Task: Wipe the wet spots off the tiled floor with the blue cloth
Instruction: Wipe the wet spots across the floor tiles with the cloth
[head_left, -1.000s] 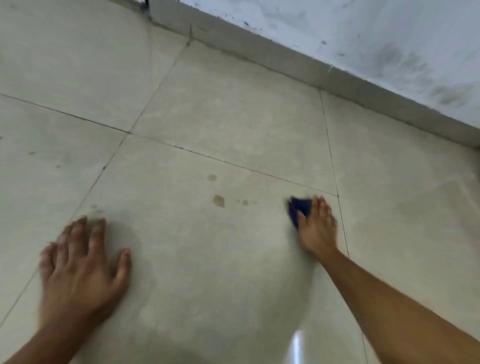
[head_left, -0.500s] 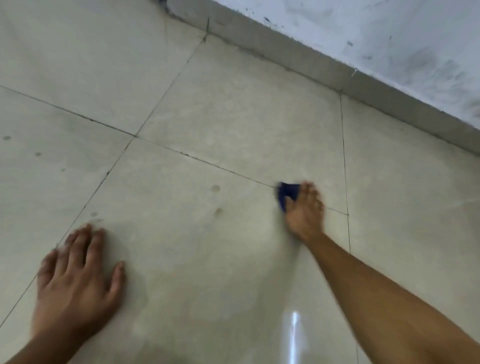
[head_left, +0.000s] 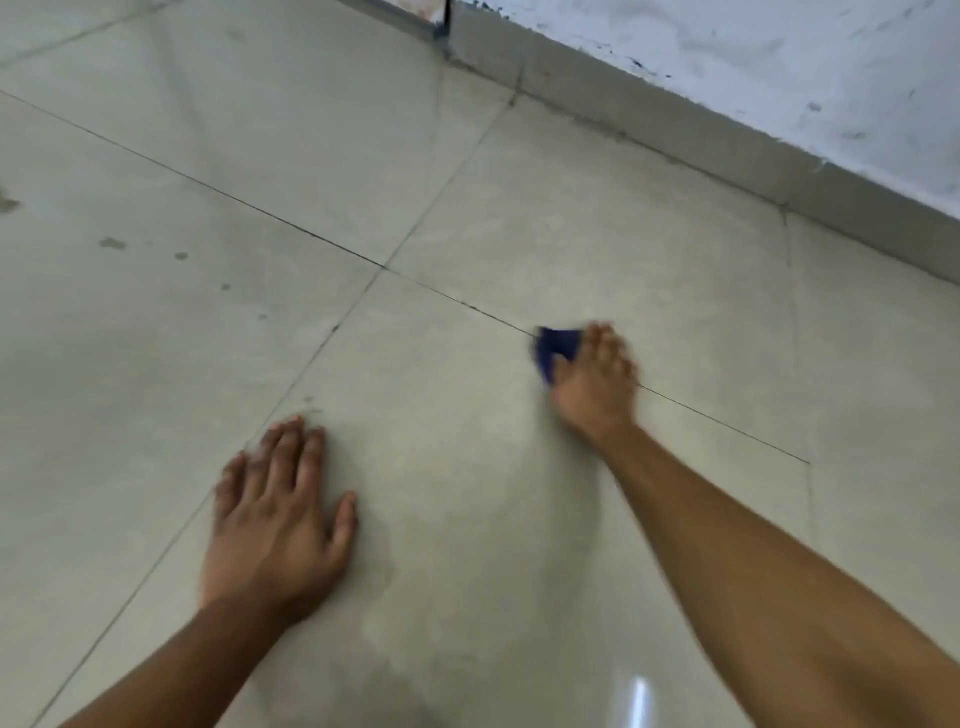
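My right hand (head_left: 597, 387) presses the small blue cloth (head_left: 556, 349) flat onto the beige tiled floor (head_left: 467, 519), right on a grout line; only the cloth's left part shows past my fingers. My left hand (head_left: 280, 514) lies palm down on the floor with fingers spread, to the near left of the cloth. Small dark wet spots (head_left: 111, 243) dot the tile at the far left, well away from the cloth. The tile between my hands shows a faint damp sheen.
A grey skirting (head_left: 727, 156) and a stained white wall (head_left: 779, 62) run along the upper right. A corner with a dark gap (head_left: 441, 26) sits at the top. A bright light glare (head_left: 639, 701) reflects on the floor near my right forearm.
My right hand slid the cloth away from me and leftward to the grout line. The two brownish spots beside it are gone. The view swung left, so both hands appear further right.
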